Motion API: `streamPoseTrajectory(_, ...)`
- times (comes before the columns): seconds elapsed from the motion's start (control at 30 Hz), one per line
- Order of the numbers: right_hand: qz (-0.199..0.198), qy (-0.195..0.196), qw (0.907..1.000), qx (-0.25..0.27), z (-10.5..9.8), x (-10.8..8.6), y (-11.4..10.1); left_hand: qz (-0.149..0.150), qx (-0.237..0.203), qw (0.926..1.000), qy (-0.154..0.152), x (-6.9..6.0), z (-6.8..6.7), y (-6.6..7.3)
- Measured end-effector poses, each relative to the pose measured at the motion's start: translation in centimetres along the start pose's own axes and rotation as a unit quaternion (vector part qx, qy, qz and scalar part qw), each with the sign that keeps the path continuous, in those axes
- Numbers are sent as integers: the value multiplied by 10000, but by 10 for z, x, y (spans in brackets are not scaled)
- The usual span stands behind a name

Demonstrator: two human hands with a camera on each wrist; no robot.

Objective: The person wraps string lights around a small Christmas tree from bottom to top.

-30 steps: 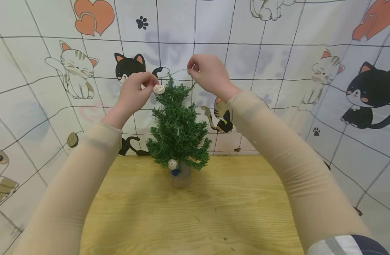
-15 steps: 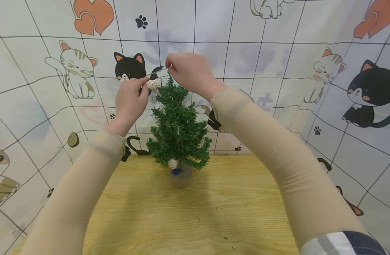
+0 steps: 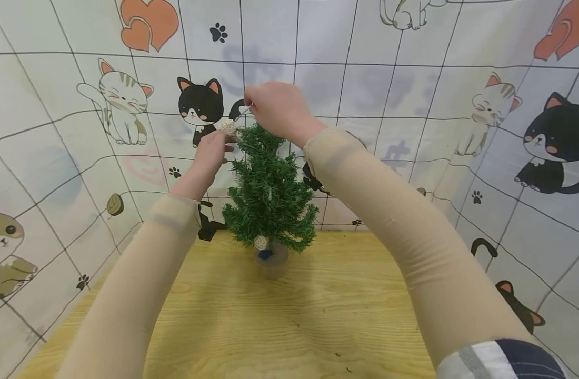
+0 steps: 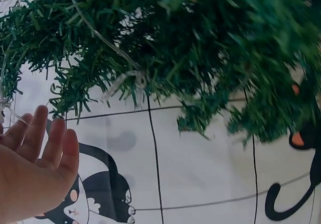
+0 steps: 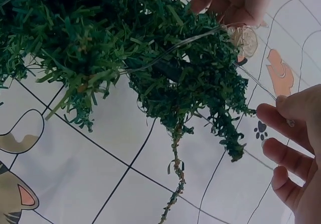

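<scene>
String (image 5: 253, 78) in fingers (image 5: 301, 108); tree (image 3: 270, 189) near back edge of wide tabletop (image 3: 280, 326).

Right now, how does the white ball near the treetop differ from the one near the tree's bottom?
The upper ball is at the left hand, near the top of the tree; the lower ball is by the lowest branches, away from both hands. A thin cord runs from near the upper ball to the right hand; a blue object sits just below the lower ball.
Both look round, pale and woven.
</scene>
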State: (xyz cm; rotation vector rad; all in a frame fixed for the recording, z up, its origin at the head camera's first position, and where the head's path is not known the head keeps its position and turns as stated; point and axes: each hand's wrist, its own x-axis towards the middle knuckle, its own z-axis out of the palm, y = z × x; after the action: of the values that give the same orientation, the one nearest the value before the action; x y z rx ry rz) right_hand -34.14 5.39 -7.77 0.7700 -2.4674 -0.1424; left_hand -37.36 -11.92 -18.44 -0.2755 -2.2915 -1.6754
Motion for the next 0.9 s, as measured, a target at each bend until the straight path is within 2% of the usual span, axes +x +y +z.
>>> streamPoseTrajectory(0.07,111,-21,9999,10,1,1,4,-246,-370,9988,-198,4,3,2)
streamPoseTrajectory(0.13,258,-36,9996,61,1,1,9,-370,-697,9966,-242,8,7,4)
streamPoseTrajectory(0.27,509,-40,9985,206,0,2,16,-316,-1209,9916,-333,12,12,5)
streamPoseTrajectory(0.4,722,-56,9967,362,1,2,23,-86,-1408,9889,-470,13,15,4)
streamPoseTrajectory(0.47,841,-69,9955,436,2,0,27,-94,-1562,9866,-454,14,17,3)
streamPoseTrajectory(0.53,931,-99,9946,458,5,-2,31,-226,-1789,9829,-369,15,18,1)
streamPoseTrajectory(0.63,973,-156,9940,469,10,-7,38,-587,-2133,9748,-273,17,17,0)
streamPoseTrajectory(0.7,1024,-204,9935,454,13,-10,43,-768,-2236,9712,-307,17,18,0)
streamPoseTrajectory(0.8,1120,-193,9922,502,18,-16,50,-928,-2270,9689,-317,17,19,2)
streamPoseTrajectory(0.9,1230,-100,9907,577,18,-22,55,-960,-2204,9704,-208,17,20,2)
